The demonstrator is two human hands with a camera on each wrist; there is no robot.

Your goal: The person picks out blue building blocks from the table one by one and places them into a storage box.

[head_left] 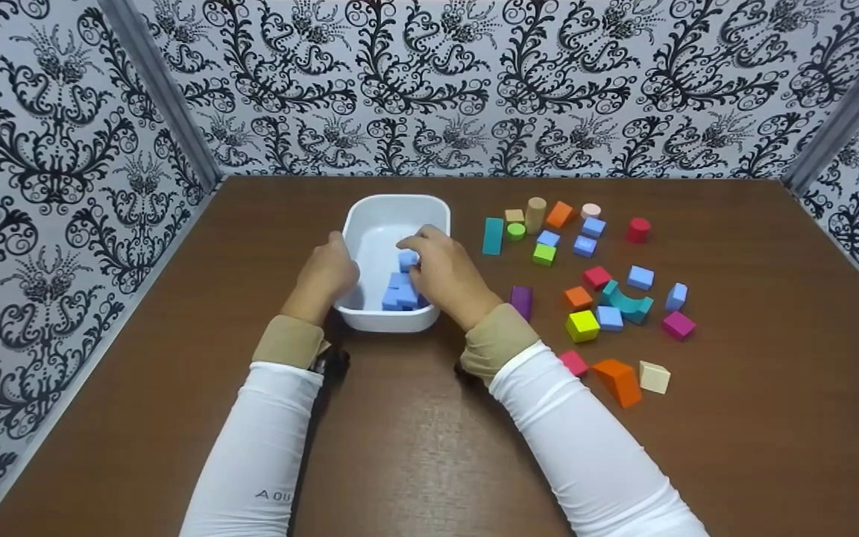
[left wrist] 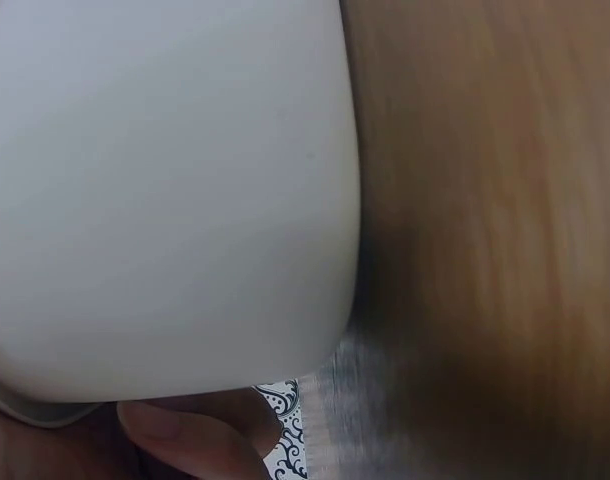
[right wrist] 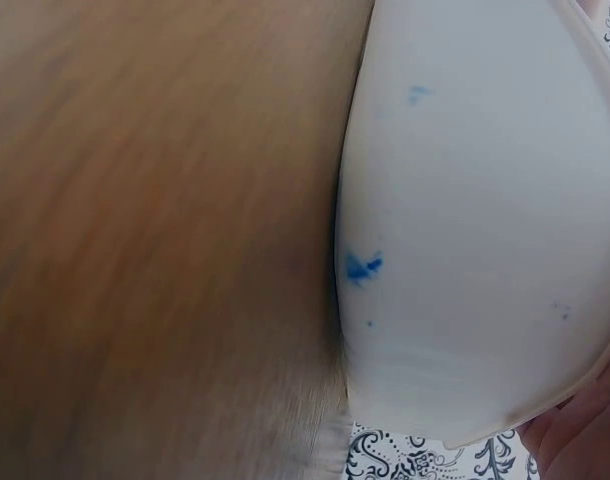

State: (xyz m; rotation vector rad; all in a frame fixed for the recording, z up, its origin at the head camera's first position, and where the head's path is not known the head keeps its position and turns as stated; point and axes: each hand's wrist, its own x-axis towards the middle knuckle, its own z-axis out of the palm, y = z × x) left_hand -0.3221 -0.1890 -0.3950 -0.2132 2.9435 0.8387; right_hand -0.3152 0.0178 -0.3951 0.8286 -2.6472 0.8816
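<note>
A white plastic tub stands on the table, with several blue blocks grouped in its near right part. My left hand grips the tub's left rim, and its thumb and a finger show at the tub's edge in the left wrist view. Reaching over the right wall, my right hand has a blue cube between thumb and forefinger, inside the tub. Part of that cube is hidden by the fingers. In the right wrist view, only a bit of the right hand shows beside the rim.
Right of the tub lie many loose coloured blocks, among them a purple block, a teal arch, a yellow cube, an orange block and a red cylinder. Patterned walls border the brown table.
</note>
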